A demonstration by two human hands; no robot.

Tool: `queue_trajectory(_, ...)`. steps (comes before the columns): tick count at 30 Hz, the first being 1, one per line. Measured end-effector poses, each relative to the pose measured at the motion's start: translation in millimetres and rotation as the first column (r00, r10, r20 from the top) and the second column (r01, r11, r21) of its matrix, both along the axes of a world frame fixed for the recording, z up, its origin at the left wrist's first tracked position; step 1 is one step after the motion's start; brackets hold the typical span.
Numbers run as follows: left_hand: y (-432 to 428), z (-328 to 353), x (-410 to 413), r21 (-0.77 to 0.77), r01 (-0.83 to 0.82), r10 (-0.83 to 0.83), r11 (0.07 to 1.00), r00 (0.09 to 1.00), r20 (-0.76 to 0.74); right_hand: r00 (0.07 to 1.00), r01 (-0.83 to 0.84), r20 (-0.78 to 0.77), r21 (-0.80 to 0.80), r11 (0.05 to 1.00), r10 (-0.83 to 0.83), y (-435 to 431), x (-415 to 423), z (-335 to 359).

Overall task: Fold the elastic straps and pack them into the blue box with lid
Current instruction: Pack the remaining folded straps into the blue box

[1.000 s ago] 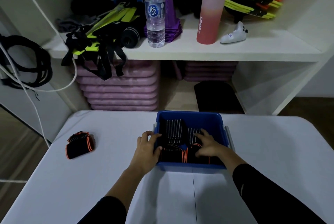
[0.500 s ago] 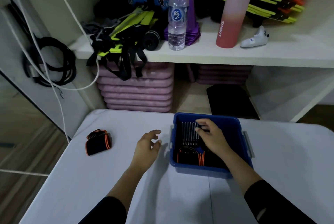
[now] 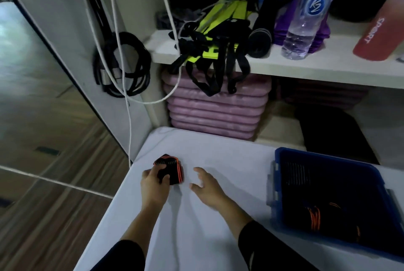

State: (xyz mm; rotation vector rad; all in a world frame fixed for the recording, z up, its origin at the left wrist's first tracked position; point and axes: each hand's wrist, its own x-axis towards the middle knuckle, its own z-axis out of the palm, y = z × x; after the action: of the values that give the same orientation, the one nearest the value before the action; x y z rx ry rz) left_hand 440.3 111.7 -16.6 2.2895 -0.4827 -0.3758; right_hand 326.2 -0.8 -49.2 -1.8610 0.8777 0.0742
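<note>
On the white table [image 3: 196, 238], the left hand [image 3: 154, 185] rests on a folded black elastic strap with orange edging [image 3: 171, 170], its fingers curled over the strap's near side and its thumb on top, gripping it where it lies near the table's left edge. The right hand [image 3: 207, 187] hovers just right of that strap with its fingers spread and empty (slightly blurred). The blue box [image 3: 282, 183] sits well right of the strap, lidless, with more black and orange straps [image 3: 314, 216] packed inside. Beyond the table, a water bottle [image 3: 306, 15] stands on a white shelf [image 3: 284, 67].
</note>
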Motion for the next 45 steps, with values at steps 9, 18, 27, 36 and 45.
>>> queue_trajectory(9,10.6,-40.8,48.8,0.056,0.169,-0.16,0.984,0.978,-0.135,0.991,-0.013,0.135,-0.048,0.999,0.019,8.6,76.5,-19.2)
queue_trajectory(18,13.2,-58.1,56.5,0.018,0.249,-0.245,0.968,0.963,-0.114,0.994,0.032,0.101,-0.029,0.999,-0.028,5.3,88.5,-37.9)
queue_trajectory(27,13.3,-38.0,31.0,-0.058,0.322,-0.319,0.945,0.946,0.055,0.962,0.143,0.238,-0.019,0.99,-0.135,0.9,38.7,-14.8)
queue_trajectory(36,-26.1,1.5,-47.4,0.036,0.598,-0.582,0.8,0.762,0.285,0.899,0.316,0.363,-0.156,0.936,-0.243,-34.6,-99.6,97.4)
queue_trajectory(45,-88.5,30.0,-150.1,-0.06,0.74,-0.702,0.67,0.659,0.271,0.772,0.558,0.415,-0.082,0.826,-0.481,-79.1,-247.4,125.3)
